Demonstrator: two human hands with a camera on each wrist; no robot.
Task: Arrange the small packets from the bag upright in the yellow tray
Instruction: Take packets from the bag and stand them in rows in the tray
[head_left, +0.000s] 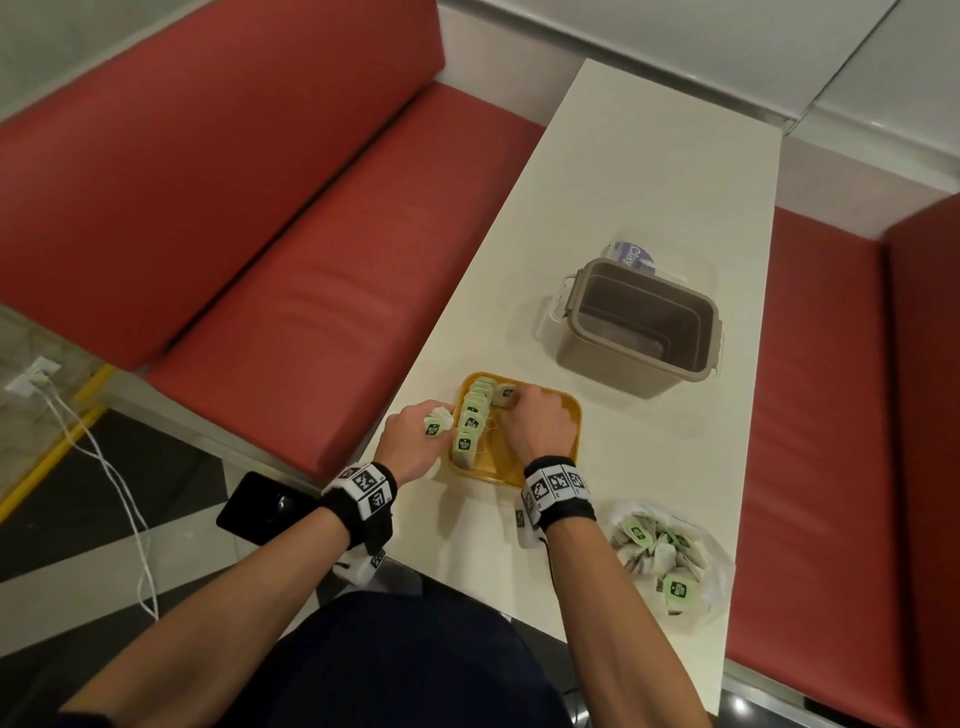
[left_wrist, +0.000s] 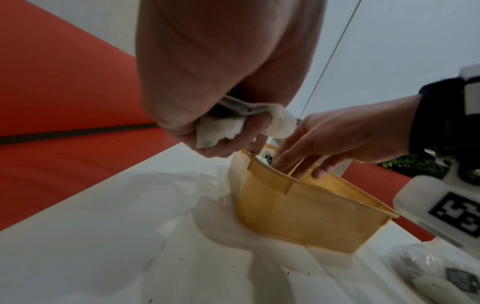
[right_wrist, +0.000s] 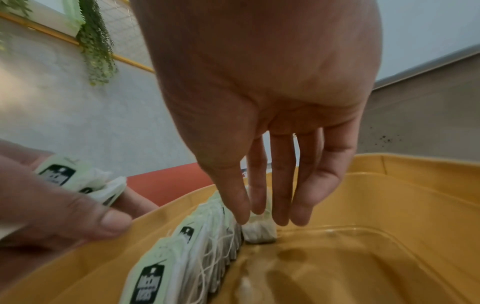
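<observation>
The yellow tray (head_left: 569, 436) (left_wrist: 306, 211) (right_wrist: 376, 201) sits near the table's front edge. A row of several green-labelled packets (head_left: 471, 422) (right_wrist: 197, 246) stands upright along its left wall. My right hand (head_left: 535, 421) (right_wrist: 259, 214) reaches into the tray and pinches one packet (head_left: 504, 395) (right_wrist: 259, 230) at the far end of that row, its lower edge on the tray floor. My left hand (head_left: 410, 439) (left_wrist: 223, 142) sits against the tray's left rim and grips a small bunch of packets (head_left: 435, 422) (left_wrist: 223, 125) (right_wrist: 67, 176). The clear bag (head_left: 670, 556) of loose packets lies to the right.
A grey lidless box (head_left: 639, 322) stands beyond the tray, with a small packet labelled Clay (head_left: 631, 254) behind it. A black phone (head_left: 260, 506) lies at the table's left edge. Red bench seats (head_left: 291, 291) flank the narrow white table (head_left: 649, 171).
</observation>
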